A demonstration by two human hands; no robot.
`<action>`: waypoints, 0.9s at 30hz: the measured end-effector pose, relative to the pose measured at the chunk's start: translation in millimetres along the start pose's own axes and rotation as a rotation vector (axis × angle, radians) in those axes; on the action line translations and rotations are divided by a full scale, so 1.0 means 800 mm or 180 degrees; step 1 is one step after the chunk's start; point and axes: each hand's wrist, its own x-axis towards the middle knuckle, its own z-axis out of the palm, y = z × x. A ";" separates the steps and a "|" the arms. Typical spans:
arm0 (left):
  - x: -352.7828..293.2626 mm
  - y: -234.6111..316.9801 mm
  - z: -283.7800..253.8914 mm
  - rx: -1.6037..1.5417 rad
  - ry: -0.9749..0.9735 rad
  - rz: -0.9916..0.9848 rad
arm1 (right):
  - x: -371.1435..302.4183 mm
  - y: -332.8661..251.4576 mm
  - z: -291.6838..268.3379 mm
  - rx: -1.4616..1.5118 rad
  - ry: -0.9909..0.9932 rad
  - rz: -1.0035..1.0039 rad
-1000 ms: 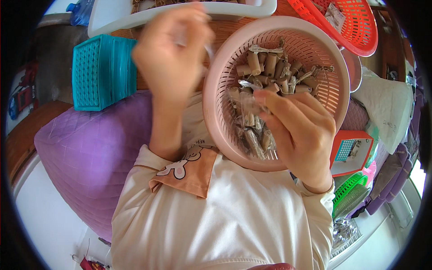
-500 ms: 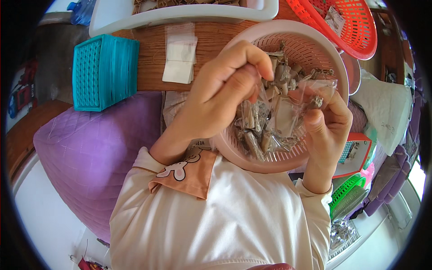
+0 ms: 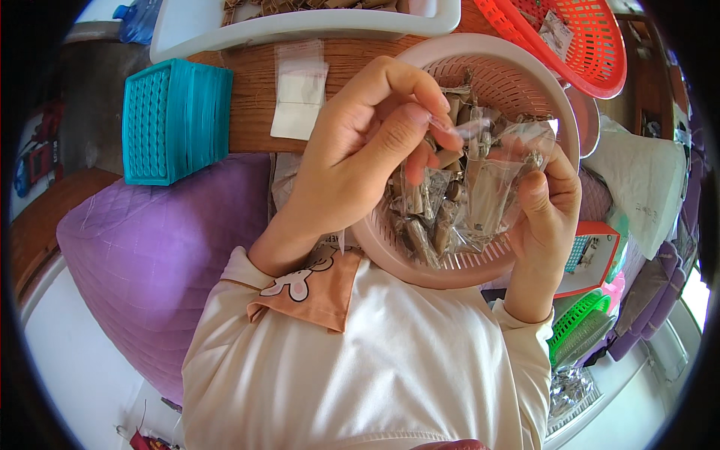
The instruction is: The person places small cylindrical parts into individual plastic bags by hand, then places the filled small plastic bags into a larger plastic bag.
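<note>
Pinched between the thumb and forefinger of my left hand (image 3: 356, 154) is a thin, clear plastic strip (image 3: 474, 126), its free end pointing right. My right hand (image 3: 551, 199) grips a small clear plastic bag (image 3: 491, 184) by its edge, with a pale brown piece showing through. Both hands are over a pink slotted basket (image 3: 416, 274). Several small brown bundles in clear wrap (image 3: 420, 232) lie inside it, partly hidden by my fingers and the bag.
On the wooden table (image 3: 247, 112) are a stack of teal trays (image 3: 176, 124) and flat clear bags with white cards (image 3: 298, 94). A white tub (image 3: 307, 26) of brown pieces stands at the back. A red basket (image 3: 592, 49) is at the far right, a purple quilted cover (image 3: 157, 247) at left.
The clear strip now shows stretched out from my left fingers, which have lifted slightly. My right hand has tilted the bag and shifted a little left.
</note>
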 end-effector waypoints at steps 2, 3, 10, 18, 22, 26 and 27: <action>0.000 -0.001 -0.003 0.0058 -0.0008 0.0084 | 0.000 0.002 -0.001 0.0025 0.0009 0.0040; 0.000 -0.001 -0.004 0.0113 -0.0016 0.0166 | 0.001 0.003 -0.003 0.0092 -0.0031 0.0072; 0.002 -0.001 -0.010 0.0204 -0.0061 0.0132 | 0.002 0.007 -0.007 0.0321 -0.0031 0.0127; 0.002 -0.006 -0.018 -0.0708 -0.0324 0.0121 | 0.002 0.010 -0.005 0.0405 0.0022 0.0156; -0.002 0.005 0.012 -0.0512 0.0486 0.0229 | 0.002 0.011 -0.010 0.0403 -0.0065 0.0216; -0.007 0.010 0.004 0.0446 0.0070 0.1499 | 0.003 0.011 -0.007 0.0378 -0.0102 0.0083; -0.006 0.010 -0.001 0.0906 -0.0575 0.1678 | 0.003 0.011 -0.007 0.0382 -0.0135 0.0073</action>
